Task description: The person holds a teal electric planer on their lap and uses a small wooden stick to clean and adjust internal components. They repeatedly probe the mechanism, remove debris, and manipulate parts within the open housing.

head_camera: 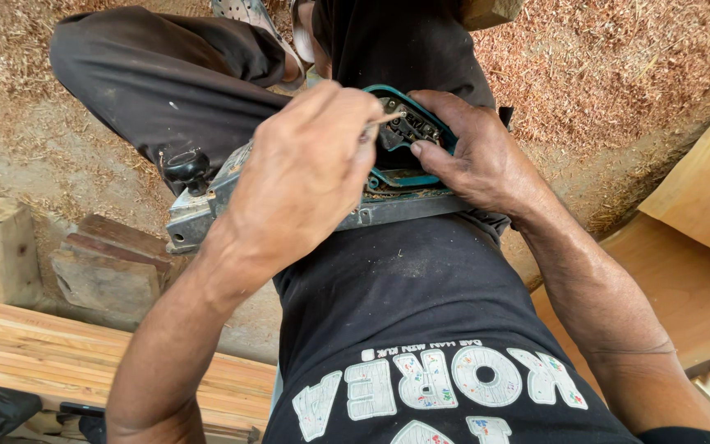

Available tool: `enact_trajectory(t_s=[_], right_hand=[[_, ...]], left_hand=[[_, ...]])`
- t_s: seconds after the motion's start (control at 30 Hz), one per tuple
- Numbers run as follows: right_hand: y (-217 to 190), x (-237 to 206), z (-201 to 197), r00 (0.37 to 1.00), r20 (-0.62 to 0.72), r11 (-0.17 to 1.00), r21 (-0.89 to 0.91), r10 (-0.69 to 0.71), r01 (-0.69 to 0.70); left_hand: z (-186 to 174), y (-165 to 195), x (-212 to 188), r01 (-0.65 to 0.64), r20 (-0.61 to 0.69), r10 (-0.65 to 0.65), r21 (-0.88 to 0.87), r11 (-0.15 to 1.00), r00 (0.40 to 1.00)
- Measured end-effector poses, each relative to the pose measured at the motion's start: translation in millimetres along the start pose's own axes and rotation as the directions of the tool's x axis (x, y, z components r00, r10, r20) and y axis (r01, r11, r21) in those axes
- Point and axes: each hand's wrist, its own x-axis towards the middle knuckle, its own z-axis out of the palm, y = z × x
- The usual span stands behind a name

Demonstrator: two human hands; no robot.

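sawdust floor (634,74) behind the teal power planer (306,193) on the lap. left hand (306,177) pinches a thin tool (381,122) at its opened handle; right hand (474,156) grips the handle closed.

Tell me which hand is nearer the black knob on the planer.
Left. The left hand lies over the planer body just beside the black knob, without touching it. The right hand grips the teal handle at the far end, well away from the knob.

Sawdust (618,74) over ground; stacked wood slats (34,353) lower left, square post (2,247), pale boards (700,247) right.
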Motion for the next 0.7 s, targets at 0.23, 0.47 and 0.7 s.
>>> enact_trajectory(t_s=[0.23,0.47,0.7], right_hand=[[5.8,-1.0,1.9,0.995,-0.001,0.994,-0.035,-0.1,0.1],[4.1,-1.5,0.1,0.999,0.024,0.999,-0.013,-0.042,0.042],[6.7,-3.0,-2.1,0.995,0.025,0.995,0.017,-0.096,0.096]], left_hand=[[39.4,-12.5,31.5,-0.007,0.205,-0.038,0.214,0.977,0.978],[50.8,-14.8,31.9,-0.062,0.239,-0.001,0.258,0.964,0.971],[65.6,-1.4,31.2,-0.155,0.28,0.021,0.467,0.871,0.96]])
